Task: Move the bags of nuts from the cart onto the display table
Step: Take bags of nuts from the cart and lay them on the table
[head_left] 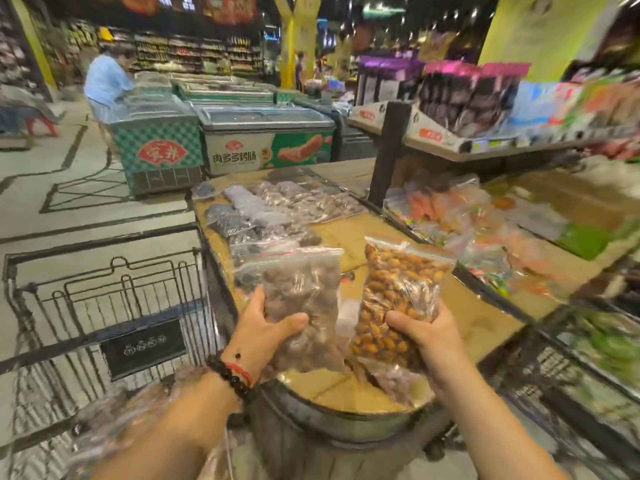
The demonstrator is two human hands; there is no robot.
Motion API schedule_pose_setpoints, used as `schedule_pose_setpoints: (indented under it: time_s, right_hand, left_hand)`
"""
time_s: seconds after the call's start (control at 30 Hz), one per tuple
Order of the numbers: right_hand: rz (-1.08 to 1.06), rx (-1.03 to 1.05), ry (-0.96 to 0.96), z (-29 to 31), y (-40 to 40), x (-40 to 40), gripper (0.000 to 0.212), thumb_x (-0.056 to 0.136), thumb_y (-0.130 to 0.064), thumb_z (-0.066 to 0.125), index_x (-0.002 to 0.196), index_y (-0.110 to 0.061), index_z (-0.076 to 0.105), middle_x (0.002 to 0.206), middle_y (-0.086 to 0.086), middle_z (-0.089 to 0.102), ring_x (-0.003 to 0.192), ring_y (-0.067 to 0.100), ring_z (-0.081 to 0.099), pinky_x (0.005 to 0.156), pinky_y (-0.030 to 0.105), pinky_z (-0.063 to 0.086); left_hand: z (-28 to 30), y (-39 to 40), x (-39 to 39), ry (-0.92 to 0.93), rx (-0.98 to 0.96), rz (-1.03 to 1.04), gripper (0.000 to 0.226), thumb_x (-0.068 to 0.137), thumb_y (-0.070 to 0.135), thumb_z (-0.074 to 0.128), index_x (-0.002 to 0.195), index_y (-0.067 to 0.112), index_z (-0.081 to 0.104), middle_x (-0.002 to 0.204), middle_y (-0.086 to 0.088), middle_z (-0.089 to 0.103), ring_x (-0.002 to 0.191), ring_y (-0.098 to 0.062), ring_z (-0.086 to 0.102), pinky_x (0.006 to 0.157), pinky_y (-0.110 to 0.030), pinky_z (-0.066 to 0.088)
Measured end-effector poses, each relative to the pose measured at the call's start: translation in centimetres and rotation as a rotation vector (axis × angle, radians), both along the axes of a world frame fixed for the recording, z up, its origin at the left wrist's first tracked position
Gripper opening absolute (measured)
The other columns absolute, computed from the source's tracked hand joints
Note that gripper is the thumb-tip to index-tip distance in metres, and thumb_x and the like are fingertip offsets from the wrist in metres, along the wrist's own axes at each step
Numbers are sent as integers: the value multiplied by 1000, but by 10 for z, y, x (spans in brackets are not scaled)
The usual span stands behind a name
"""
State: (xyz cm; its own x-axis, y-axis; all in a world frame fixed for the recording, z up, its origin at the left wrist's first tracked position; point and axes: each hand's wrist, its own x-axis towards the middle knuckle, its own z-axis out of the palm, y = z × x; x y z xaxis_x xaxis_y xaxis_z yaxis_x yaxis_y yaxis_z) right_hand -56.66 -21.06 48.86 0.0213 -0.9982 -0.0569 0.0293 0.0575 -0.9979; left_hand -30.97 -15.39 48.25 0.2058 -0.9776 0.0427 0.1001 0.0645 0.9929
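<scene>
My left hand (265, 329) grips a clear zip bag of dark brown nuts (304, 296), held upright over the near end of the display table (485, 317). My right hand (427, 332) grips a second zip bag of golden-orange nuts (394, 289) beside it. Both bags hang just above the table's cardboard-lined top. Several clear bags of dark nuts (273, 216) lie in rows on the table's far left part. The wire cart (114, 306) stands to my left. Blurred bags (114, 420) show in it at the bottom left.
A shelf unit with colourful snack packs (474, 98) rises at the right, with loose candy bags (467, 223) below it. Chest freezers (263, 140) stand beyond the table. A person in a light blue shirt (107, 81) stands at the far left freezer.
</scene>
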Motion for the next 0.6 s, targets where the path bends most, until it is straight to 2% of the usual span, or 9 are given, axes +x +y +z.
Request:
schedule_pose_setpoints:
  time_s: [0.07,0.17,0.23,0.3,0.33,0.37,0.4,0.47,0.6]
  right_hand:
    - [2,-19,22,10,-9,-43,118,34,-48,99,138,-19,50,126,9,69,110,31,69,97,53,54]
    - [21,-7,34,24,-25,-92,111,36,-40,96,135,-18,51,119,10,71,103,31,72,92,53,57]
    - [35,17,22,25,-40,-117,83,50,-23,96,123,-21,56,112,13,73,96,35,73,87,53,59]
    - [72,33,-7,23,-59,-132,55,69,-4,87,110,-27,59,106,14,75,92,36,75,81,51,60]
    - [92,40,-19,22,-68,-135,51,73,0,82,110,-26,59,104,13,76,90,36,75,76,50,61]
    - [112,48,-28,19,-79,-136,50,75,3,79,114,-23,60,102,13,77,88,36,76,71,48,62]
    - [130,54,-35,17,-88,-136,50,77,4,78,118,-18,60,100,13,78,86,36,76,66,46,62]
    - [154,77,-41,10,-112,-134,51,77,7,76,120,-14,59,96,13,78,82,37,76,60,47,61]
    - [193,108,28,-4,-172,-126,60,66,1,88,116,-17,61,98,14,78,87,41,75,74,66,58]
  left_hand:
    - [3,-12,-40,23,3,-18,82,54,37,86,127,25,53,121,0,70,111,-21,67,98,-49,52]
    - [2,-31,-86,41,-28,-22,95,53,42,89,135,22,47,132,-2,64,116,-18,64,99,-44,52]
    - [-1,-45,-108,65,-41,-16,101,61,37,92,143,21,36,140,3,54,120,-7,57,101,-33,50]
    - [-8,-60,-122,89,-16,-8,90,78,16,81,149,21,26,121,20,52,99,14,54,83,-10,49]
    - [-10,-67,-128,100,3,-5,84,81,12,78,147,26,27,114,22,51,95,18,52,77,-7,49]
    - [-12,-76,-132,98,8,-13,79,78,19,83,138,34,33,120,19,54,104,14,53,84,-13,51]
    - [-13,-84,-133,108,30,-13,86,68,32,90,137,34,39,133,11,55,120,0,54,97,-28,52]
    - [-18,-105,-132,128,60,26,99,53,48,94,137,35,44,144,-1,53,130,-21,53,106,-51,46]
    - [-37,-163,-132,148,81,97,78,62,32,89,130,27,51,127,0,67,117,-21,64,100,-46,51]
